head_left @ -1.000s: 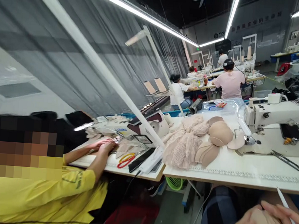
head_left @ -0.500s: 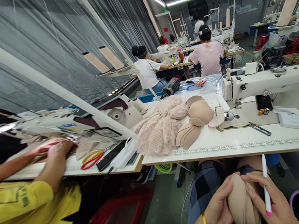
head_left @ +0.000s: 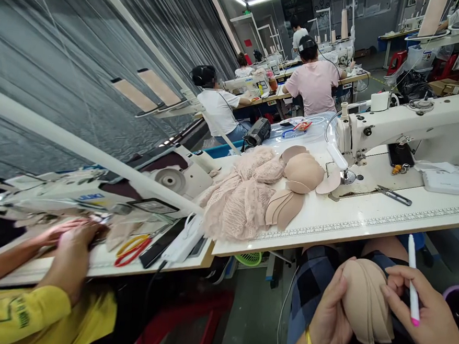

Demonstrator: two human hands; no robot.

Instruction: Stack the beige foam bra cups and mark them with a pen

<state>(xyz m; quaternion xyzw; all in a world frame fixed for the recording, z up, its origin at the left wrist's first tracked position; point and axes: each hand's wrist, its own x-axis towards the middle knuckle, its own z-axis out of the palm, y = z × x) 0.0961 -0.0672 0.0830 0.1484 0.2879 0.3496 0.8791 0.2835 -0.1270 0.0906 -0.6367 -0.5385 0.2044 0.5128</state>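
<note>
Stack of foam cups (head_left: 365,302), beige, rests in the person's lap at the near right, below the table (head_left: 367,218) edge. The left hand (head_left: 331,318) wraps around its left side. The right hand (head_left: 427,317) pinches a white pen (head_left: 412,287) with a pink tip, fingertips touching the stack's right side. On the table lie pink lace fabric (head_left: 239,199), more loose cups (head_left: 302,172) and a sewing machine (head_left: 414,122). At the near left, a co-worker's hand (head_left: 72,250) presses on the next table.

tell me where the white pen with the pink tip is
Head view, lower right: the pen is held in the right hand, just right of the stack of beige cups that the left hand holds.
</note>
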